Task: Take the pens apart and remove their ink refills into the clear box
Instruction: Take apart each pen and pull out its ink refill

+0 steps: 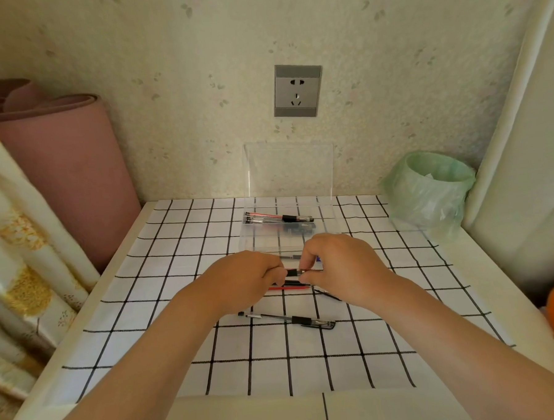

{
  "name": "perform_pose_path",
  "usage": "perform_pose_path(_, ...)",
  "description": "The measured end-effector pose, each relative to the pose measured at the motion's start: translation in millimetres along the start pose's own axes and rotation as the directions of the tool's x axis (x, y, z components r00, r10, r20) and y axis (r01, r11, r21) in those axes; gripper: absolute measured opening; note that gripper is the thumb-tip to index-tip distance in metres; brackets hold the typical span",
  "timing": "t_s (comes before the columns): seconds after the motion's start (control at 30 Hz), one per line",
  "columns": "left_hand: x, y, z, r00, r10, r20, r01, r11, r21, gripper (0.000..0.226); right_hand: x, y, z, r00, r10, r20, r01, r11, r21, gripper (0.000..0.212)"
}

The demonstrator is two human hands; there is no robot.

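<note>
My 2 forearms (149,361) reach forward; my left hand (247,277) and right hand (339,264) each pinch 1 pen (294,272) just in front of the clear box (271,242) — I should twist its halves apart gently, keeping it level. A spare pen (288,320) lies farther from the box.

Only 2 bare forearms and 2 bare hands of the person are seen: the left forearm (155,360) runs from 7 o'clock up to the left hand (247,278), the right forearm (452,338) runs from 5 o'clock up to the right hand (339,264), both uncovered along the whole visible length.
</note>
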State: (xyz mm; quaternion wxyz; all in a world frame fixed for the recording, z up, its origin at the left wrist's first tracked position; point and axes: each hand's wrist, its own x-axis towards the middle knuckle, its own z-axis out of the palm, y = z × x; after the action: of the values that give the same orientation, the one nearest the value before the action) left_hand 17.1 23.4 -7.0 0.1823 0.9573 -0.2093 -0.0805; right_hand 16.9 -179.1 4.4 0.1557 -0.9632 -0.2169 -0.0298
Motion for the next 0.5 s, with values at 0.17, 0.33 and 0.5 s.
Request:
perform_pose_path(0.17, -3.5, 3.4, -0.4, 0.999, 0.039, -0.029, -0.040, 0.999, -0.015, 0.010, -0.4, 0.1, 1.3, 1.000, 0.004, -0.006, -0.004, 1.000, -0.007, 0.010)
perform_pose_path(0.33, -1.3, 2.1, -1.9, 1.000, 0.002, -0.021, -0.001, 1.000, 0.010, 0.022, -0.1, 2.6, 2.4, 1.000, 0.003, -0.009, -0.003, 1.000, -0.004, 0.008)
perform_pose_path(0.5, -3.0, -0.2, -3.5, 1.000, -0.001, -0.013, 0.001, 1.000, -0.022, 0.024, 0.5, 7.1, 3.5, 1.000, -0.014, -0.025, 0.014, 1.000, 0.006, 0.005)
